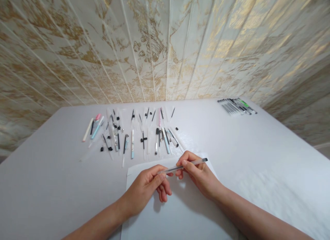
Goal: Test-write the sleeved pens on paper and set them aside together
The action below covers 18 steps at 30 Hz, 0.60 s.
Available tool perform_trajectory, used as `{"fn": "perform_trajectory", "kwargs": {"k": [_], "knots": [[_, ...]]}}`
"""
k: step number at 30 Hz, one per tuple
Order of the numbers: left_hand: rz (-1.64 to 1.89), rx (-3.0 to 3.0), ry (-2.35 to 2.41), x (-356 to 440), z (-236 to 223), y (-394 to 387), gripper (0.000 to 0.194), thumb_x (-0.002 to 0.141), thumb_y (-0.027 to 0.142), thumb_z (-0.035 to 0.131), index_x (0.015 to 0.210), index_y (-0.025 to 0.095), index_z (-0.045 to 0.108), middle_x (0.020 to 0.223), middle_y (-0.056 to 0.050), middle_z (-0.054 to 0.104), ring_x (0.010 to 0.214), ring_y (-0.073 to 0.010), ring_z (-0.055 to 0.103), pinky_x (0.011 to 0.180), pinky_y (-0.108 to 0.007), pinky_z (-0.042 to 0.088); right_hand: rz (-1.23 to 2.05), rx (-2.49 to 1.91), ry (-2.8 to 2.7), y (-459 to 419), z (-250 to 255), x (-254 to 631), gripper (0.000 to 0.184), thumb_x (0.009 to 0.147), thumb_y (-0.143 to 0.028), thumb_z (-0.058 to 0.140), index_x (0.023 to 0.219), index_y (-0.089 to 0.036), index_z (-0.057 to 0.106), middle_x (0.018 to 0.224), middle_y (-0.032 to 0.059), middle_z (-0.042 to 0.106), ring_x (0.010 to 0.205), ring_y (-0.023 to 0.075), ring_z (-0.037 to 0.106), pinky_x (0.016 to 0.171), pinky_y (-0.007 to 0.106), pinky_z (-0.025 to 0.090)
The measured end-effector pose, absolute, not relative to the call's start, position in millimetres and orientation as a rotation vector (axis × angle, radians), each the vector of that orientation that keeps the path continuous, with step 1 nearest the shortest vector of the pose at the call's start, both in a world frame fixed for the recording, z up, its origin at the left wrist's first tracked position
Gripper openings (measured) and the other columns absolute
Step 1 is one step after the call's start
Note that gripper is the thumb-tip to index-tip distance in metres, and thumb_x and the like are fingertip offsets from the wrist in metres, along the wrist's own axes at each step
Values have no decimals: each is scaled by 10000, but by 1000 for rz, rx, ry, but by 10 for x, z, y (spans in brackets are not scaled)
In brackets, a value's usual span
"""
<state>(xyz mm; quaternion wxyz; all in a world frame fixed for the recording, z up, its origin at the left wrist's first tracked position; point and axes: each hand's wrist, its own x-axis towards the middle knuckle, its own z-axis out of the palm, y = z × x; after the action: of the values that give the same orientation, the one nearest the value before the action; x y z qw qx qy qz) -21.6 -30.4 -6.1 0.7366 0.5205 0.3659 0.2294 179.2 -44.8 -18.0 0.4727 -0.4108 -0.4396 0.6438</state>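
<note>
Between hands point(148, 183) point(198, 173), a translucent, dark-ended pen point(173, 168).

Left hand point(151, 185) and right hand point(195, 173) close together, both in thumb-and-finger pinch; bare forearms point(101, 216) angle inward.

Yr head cam looks fwd & down from above, near yr L hand point(148, 182) & R hand point(199, 174), w/ the tabletop point(64, 171) mid-view & the gold-patterned backdrop point(154, 44) up top.

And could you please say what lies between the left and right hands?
In the head view, a translucent pen spans the gap between the left hand and right hand.
</note>
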Motion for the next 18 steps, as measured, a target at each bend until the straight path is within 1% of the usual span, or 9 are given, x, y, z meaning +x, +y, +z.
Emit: {"fn": "perform_trajectory", "kwargs": {"k": [3, 8, 11, 13, 16, 18], "knots": [[499, 1191, 829, -221, -78, -308, 300, 943, 416, 457, 952, 151, 597, 695, -21, 669, 551, -126, 621, 572, -244, 477, 1578, -952, -1052, -444, -152, 1761, 251, 896, -402, 590, 809, -167, 571, 685, 25, 663, 639, 140, 593, 653, 282, 462], [487, 1216, 825, -202, -133, -297, 352, 913, 484, 482, 995, 162, 597, 684, -15, 667, 552, -139, 617, 561, -249, 480, 1513, -997, -1086, -434, -66, 1762, 318, 843, -469, 630, 774, -164, 570, 657, 13, 655, 614, 131, 596, 639, 271, 467], [485, 1232, 827, -157, -127, -312, 386, 887, 528, 503, 974, 166, 603, 671, -11, 662, 542, -138, 608, 554, -246, 477, 1523, -1014, -1055, -446, -37, 1730, 332, 822, -482, 646, 748, -171, 558, 621, -7, 632, 588, 118, 574, 618, 253, 448], [501, 1251, 840, -120, -129, -320, 388, 882, 542, 502, 941, 173, 604, 662, -2, 651, 527, -130, 595, 542, -239, 470, 1533, -1017, -1040, -454, -33, 1690, 330, 804, -469, 669, 724, -169, 559, 602, -20, 604, 559, 99, 535, 592, 234, 420], [554, 1277, 852, -83, -166, -320, 395, 874, 565, 497, 858, 184, 599, 656, 3, 634, 517, -125, 582, 530, -236, 466, 1587, -984, -1047, -458, -28, 1647, 301, 739, -423, 747, 775, -157, 610, 638, -24, 591, 588, 89, 516, 598, 224, 400], [572, 1282, 844, -78, -204, -327, 419, 850, 594, 513, 866, 187, 607, 679, -6, 640, 532, -134, 588, 537, -246, 473, 1631, -960, -1049, -442, 1, 1671, 321, 691, -401, 787, 835, -155, 640, 674, -20, 599, 629, 96, 536, 625, 228, 411]]}}
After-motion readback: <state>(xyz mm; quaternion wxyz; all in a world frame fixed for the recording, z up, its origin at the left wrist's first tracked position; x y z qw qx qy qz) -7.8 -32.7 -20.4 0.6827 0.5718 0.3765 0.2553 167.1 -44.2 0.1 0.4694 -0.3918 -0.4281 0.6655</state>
